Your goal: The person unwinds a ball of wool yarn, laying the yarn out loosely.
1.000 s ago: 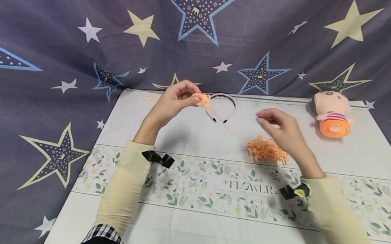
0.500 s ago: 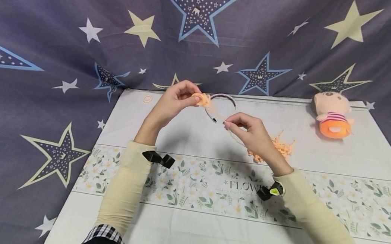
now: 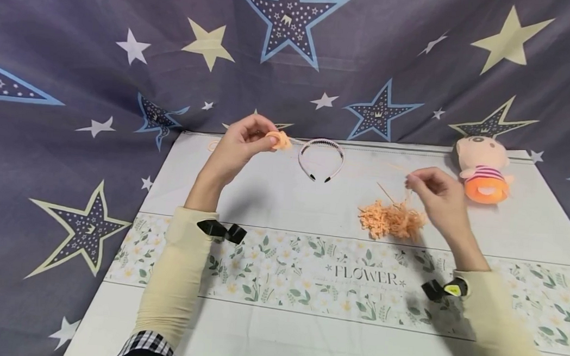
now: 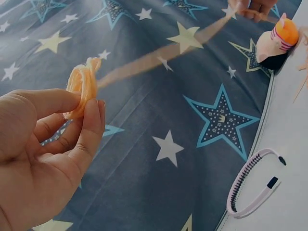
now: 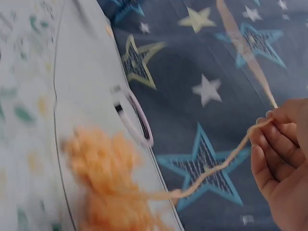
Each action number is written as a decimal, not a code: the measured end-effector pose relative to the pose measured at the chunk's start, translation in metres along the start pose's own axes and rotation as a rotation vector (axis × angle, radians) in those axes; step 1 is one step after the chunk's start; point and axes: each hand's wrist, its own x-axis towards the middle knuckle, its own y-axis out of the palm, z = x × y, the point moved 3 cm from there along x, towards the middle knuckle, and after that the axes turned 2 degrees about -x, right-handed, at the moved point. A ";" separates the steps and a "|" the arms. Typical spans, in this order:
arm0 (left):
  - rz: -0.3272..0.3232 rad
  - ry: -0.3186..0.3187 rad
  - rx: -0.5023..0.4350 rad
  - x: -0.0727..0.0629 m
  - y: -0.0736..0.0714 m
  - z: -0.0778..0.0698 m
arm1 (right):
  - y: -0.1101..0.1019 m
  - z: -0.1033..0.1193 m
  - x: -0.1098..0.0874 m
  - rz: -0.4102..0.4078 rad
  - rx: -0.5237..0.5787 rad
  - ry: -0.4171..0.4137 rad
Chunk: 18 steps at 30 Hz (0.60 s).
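My left hand [image 3: 230, 155] pinches a small wound bundle of orange yarn [image 4: 83, 89] between thumb and fingers, raised over the back of the table. Farther right, my right hand [image 3: 440, 201] pinches a strand of the same yarn [image 5: 236, 151] between thumb and forefinger. From the bundle the strand runs across to the right hand, blurred as if in motion in both wrist views. Its other end trails down to a loose, crinkly orange yarn heap [image 3: 390, 220] on the table. Between the hands, at the back, lies a pale pink headband [image 3: 341, 154] with dark teeth inside and black tips.
A plush doll [image 3: 484, 168] with a striped top and orange bottom sits at the back right. A thin orange ring [image 3: 213, 145] lies at the back left, partly behind the left hand. A star-patterned cloth [image 3: 290, 91] hangs behind the table [image 3: 275, 335].
My right hand came in close to the bundle, then swung back right, drawing the strand out. The left hand shifted slightly left with the bundle, so the headband shows whole.
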 end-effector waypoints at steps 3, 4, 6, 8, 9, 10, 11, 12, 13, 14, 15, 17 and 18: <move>-0.008 0.001 0.001 -0.002 -0.003 0.000 | -0.025 -0.013 -0.005 -0.103 -0.075 0.047; -0.006 0.001 -0.003 -0.002 -0.004 0.000 | -0.033 -0.018 -0.007 -0.135 -0.098 0.070; -0.009 0.001 -0.002 -0.003 -0.006 0.000 | -0.048 -0.027 -0.011 -0.205 -0.127 0.128; -0.011 -0.001 0.002 -0.004 -0.008 0.000 | -0.063 -0.035 -0.016 -0.273 -0.131 0.185; -0.013 -0.002 0.002 -0.004 -0.009 0.000 | -0.069 -0.038 -0.019 -0.303 -0.133 0.221; -0.015 -0.003 -0.001 -0.004 -0.009 0.000 | -0.076 -0.042 -0.022 -0.333 -0.135 0.250; -0.021 -0.004 0.003 -0.005 -0.010 0.000 | -0.083 -0.045 -0.025 -0.359 -0.145 0.280; -0.024 -0.004 0.002 -0.005 -0.011 0.000 | -0.089 -0.047 -0.027 -0.383 -0.149 0.305; -0.026 -0.004 0.000 -0.005 -0.011 0.000 | -0.095 -0.050 -0.030 -0.404 -0.158 0.330; -0.030 -0.004 0.006 -0.005 -0.012 0.000 | -0.100 -0.052 -0.034 -0.423 -0.176 0.360; -0.034 -0.004 0.002 -0.005 -0.013 0.001 | -0.105 -0.054 -0.036 -0.437 -0.197 0.383; -0.037 -0.003 0.002 -0.005 -0.014 0.001 | -0.115 -0.058 -0.042 -0.470 -0.228 0.418; -0.039 -0.003 0.001 -0.005 -0.014 0.001 | -0.119 -0.060 -0.045 -0.484 -0.239 0.438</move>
